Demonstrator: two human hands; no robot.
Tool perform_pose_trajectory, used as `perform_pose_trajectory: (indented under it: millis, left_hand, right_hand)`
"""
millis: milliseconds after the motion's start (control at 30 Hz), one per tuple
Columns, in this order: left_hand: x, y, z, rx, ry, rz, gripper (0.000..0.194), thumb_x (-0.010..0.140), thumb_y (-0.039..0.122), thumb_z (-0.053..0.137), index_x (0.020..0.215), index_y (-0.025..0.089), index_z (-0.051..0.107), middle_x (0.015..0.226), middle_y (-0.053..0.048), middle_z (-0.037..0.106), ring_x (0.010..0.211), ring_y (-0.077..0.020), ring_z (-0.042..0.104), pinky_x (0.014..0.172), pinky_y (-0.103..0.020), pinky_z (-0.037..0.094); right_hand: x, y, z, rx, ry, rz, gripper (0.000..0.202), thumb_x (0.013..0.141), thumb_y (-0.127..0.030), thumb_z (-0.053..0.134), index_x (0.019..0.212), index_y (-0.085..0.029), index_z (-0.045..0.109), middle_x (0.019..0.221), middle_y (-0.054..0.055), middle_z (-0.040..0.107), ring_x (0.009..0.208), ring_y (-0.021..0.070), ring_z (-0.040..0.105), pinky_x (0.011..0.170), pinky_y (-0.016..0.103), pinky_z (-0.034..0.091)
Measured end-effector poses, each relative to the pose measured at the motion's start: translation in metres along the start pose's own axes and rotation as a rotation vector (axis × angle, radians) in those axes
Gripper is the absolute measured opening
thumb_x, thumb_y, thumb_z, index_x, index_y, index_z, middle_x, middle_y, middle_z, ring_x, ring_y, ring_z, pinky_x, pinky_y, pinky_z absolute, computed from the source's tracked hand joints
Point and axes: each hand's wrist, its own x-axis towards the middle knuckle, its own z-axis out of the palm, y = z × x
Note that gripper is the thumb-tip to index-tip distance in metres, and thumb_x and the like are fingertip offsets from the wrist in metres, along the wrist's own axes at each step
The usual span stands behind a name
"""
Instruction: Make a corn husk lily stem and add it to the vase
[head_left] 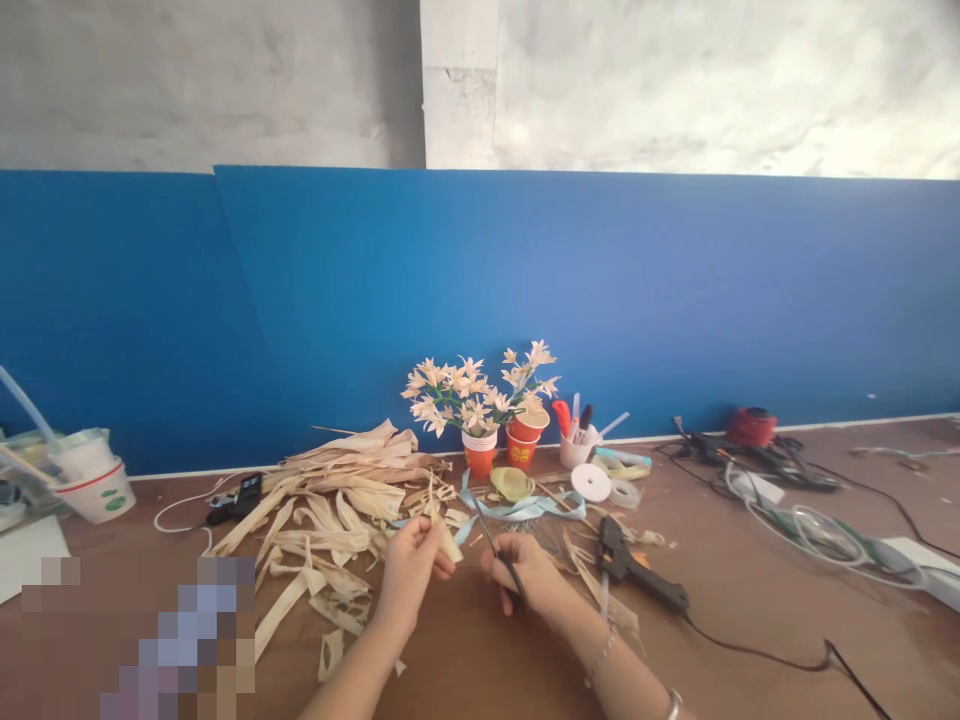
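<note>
My left hand [414,562] is closed on a pale piece of corn husk [450,545], pinched between thumb and fingers. In my right hand [525,575] is a pair of scissors [510,568] with dark handles, its blades pointing up and away from me. The scissors and the husk piece are a little apart. A large heap of dried corn husks [352,500] spreads to the left of and behind my left hand. Light blue ribbon [525,510] lies just beyond my hands. Behind it, pale husk flowers [457,390] stand in a red paper cup [480,458].
Right of my hand lies a black glue gun [637,565] with its cord trailing right. A white disc [591,483], a tape roll [624,493] and a pen cup [576,452] stand behind. Cables [825,540] lie far right. A paper bowl [97,492] stands at left; a blue partition [375,300] backs the table.
</note>
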Motion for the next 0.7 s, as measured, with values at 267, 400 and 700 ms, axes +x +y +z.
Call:
perform_pose_trajectory:
  millis: [267,400,700]
  left_hand:
    - [-0.007,-0.002,0.013,-0.07,-0.088,-0.059,0.034,0.066,0.048,0.065,0.065,0.016,0.051,0.047,0.001,0.061,0.038,-0.0095,0.055,0.036,-0.016,0.041]
    - [-0.009,0.0,0.015,-0.054,-0.172,-0.094,0.034,0.064,0.047,0.067,0.065,0.016,0.052,0.048,0.001,0.061,0.04,-0.0097,0.056,0.037,-0.016,0.042]
    - [-0.009,0.006,0.01,-0.021,-0.15,-0.04,0.031,0.068,0.045,0.064,0.066,0.016,0.053,0.042,0.005,0.053,0.034,-0.009,0.051,0.032,-0.015,0.033]
  right_hand:
    - [0.003,0.002,0.013,0.043,0.101,-0.069,0.032,0.063,-0.041,0.069,0.071,-0.016,0.051,0.056,-0.005,0.054,0.033,0.0056,0.045,0.032,0.017,0.028]
    - [0.0,-0.006,0.015,0.057,0.091,-0.035,0.035,0.066,-0.046,0.064,0.062,-0.017,0.046,0.051,-0.005,0.052,0.031,0.0071,0.046,0.03,0.017,0.027]
    - [-0.002,-0.003,0.011,0.168,0.019,-0.041,0.037,0.071,-0.051,0.061,0.072,-0.016,0.05,0.056,-0.004,0.056,0.037,0.0071,0.049,0.038,0.018,0.027]
